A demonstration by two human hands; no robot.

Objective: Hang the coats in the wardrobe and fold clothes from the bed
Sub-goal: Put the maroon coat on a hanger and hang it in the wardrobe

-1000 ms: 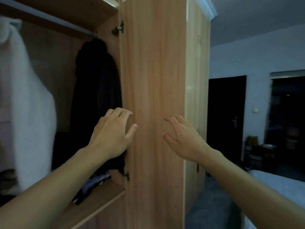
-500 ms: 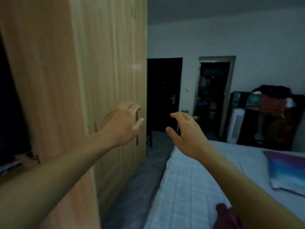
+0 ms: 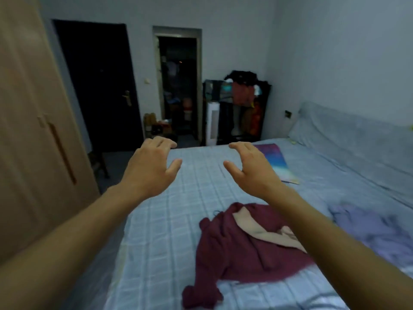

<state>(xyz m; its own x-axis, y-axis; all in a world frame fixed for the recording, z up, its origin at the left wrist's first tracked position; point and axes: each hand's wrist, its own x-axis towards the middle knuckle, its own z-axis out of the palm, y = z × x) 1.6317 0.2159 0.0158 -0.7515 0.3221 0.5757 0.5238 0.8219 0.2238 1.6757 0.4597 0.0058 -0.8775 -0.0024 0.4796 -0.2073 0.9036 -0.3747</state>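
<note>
A dark red garment with a pale lining lies crumpled on the bed, which has a light blue checked cover. A lilac garment lies to its right. My left hand and my right hand hover side by side in the air above the bed, beyond the red garment, with fingers loosely bent and nothing held. The wooden wardrobe stands at the left with this door shut.
A colourful pillow lies on the bed's far part. Beyond the bed are a dark door, an open doorway, a white tower heater and a dark rack piled with clothes. A strip of floor runs between wardrobe and bed.
My view has swung right from the open wardrobe with hanging coats to the bed. Both hands stayed raised and empty, now over the bed instead of at the wardrobe door.
</note>
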